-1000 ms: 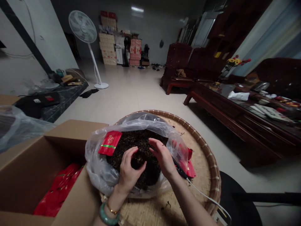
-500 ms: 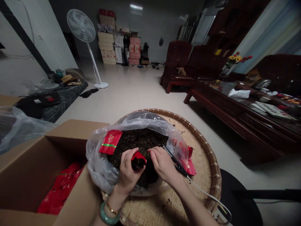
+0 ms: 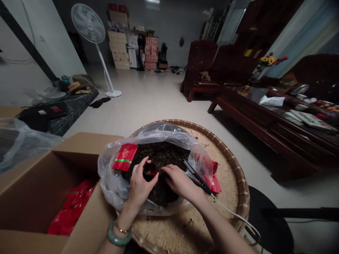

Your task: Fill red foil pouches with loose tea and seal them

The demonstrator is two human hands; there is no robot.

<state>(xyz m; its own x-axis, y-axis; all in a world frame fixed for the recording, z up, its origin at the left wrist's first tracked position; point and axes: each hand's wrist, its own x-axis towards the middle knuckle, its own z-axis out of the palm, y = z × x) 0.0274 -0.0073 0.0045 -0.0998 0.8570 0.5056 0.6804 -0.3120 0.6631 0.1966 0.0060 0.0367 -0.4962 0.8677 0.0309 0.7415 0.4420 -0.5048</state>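
Note:
My left hand (image 3: 140,181) curls around a small red packet (image 3: 152,173), its dark mouth tipped toward me with a strip of red edge showing. Close to its right, my right hand (image 3: 178,180) has its fingers drawn together and bent down over dark dried tea leaves (image 3: 166,151); what lies between the fingertips is hidden. The leaves fill a clear plastic bag (image 3: 111,192) with its top spread wide. A flat red packet (image 3: 125,157) with a green stripe rests on the leaves at the bag's left side.
A round woven bamboo tray (image 3: 169,233) carries the bag. Beside my right forearm lies a black corded hand tool (image 3: 198,178), with red packets (image 3: 215,183) nearby. At left stands an open cardboard box (image 3: 87,215) holding red packets (image 3: 74,208). Farther off are a white fan (image 3: 88,24) and dark wooden furniture (image 3: 249,116).
My left hand has shifted slightly left and turned, tilting the packet so less red shows. My right hand has moved a little left, its fingers bending lower. The view has shifted slightly.

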